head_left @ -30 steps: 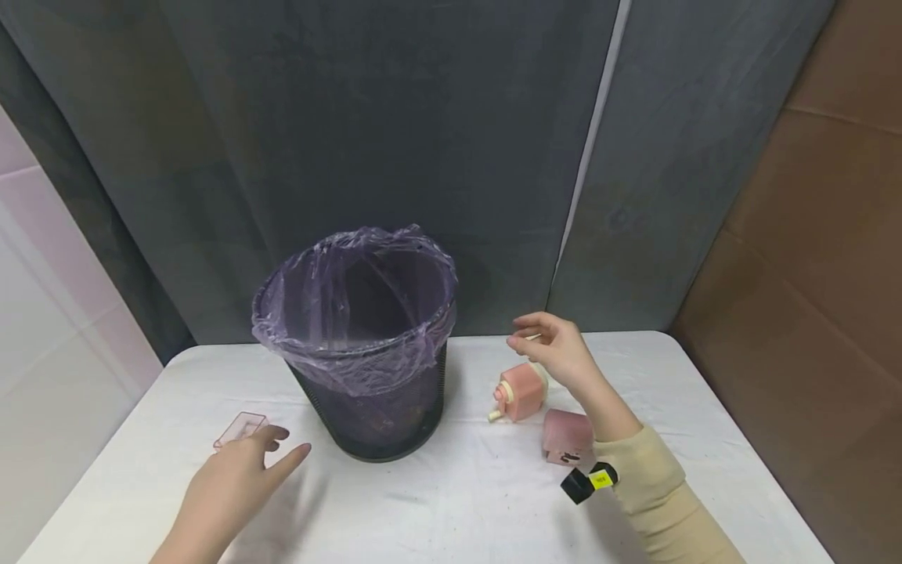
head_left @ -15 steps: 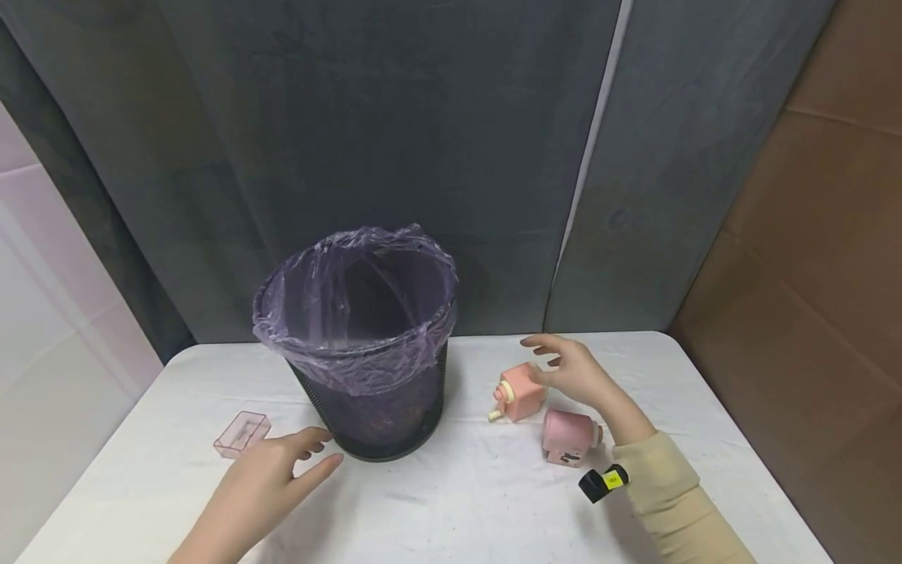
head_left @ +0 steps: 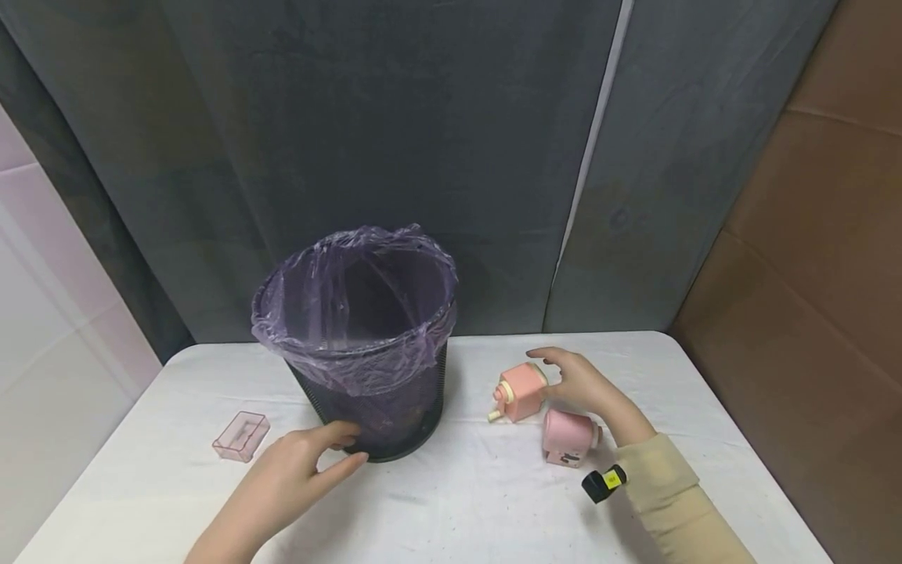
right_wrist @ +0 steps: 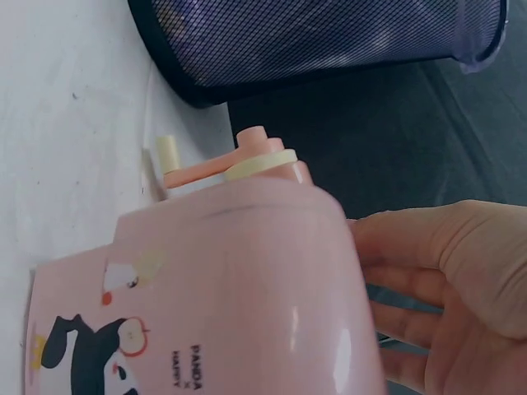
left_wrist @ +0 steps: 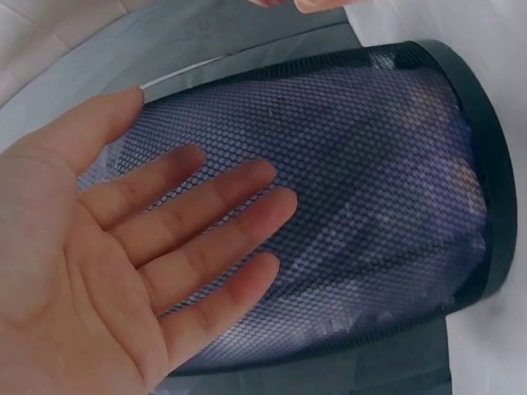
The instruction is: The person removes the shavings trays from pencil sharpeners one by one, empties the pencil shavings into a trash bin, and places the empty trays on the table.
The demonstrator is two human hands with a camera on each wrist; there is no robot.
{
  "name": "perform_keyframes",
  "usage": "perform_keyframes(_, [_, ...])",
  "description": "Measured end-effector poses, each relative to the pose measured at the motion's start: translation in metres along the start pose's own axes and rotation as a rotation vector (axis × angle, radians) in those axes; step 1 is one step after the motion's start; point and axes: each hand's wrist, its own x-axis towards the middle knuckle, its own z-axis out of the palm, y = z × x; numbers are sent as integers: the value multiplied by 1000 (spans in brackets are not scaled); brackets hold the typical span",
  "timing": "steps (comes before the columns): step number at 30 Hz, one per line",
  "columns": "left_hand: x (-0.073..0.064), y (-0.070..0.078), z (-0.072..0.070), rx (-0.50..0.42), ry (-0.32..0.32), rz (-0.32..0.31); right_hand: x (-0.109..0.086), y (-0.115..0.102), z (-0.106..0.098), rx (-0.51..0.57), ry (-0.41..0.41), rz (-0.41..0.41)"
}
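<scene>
In the head view, my right hand (head_left: 581, 384) reaches to the right side of a peach hand-crank pencil sharpener (head_left: 523, 392). Its thumb is close against the body; contact is unclear. Just nearer lies a pink panda-printed sharpener body (head_left: 567, 435), which fills much of the right wrist view and hides most of the peach one except its crank (right_wrist: 206, 169). My left hand (head_left: 296, 474) is held palm toward the mesh wastebasket (left_wrist: 346, 189), fingers apart and nothing in them. Left of that hand, a clear pink tray (head_left: 242, 435) sits on the table.
A purple plastic bag (head_left: 366, 368) lines the wastebasket and folds over its rim. White cloth covers the table (head_left: 451, 509). Dark curtain (head_left: 423, 117) hangs behind, with a brown panel (head_left: 810, 274) at right. A black strap device (head_left: 604, 483) is on my right wrist.
My left hand has moved right, from over the clear tray to the wastebasket's base, uncovering the tray. My right hand has shifted right and lowered beside the peach sharpener.
</scene>
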Motion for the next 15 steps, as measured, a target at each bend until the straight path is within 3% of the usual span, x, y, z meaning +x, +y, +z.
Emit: perform_keyframes(15, [15,15,12,-140,-64,37,8,9,10,29,-78,-22])
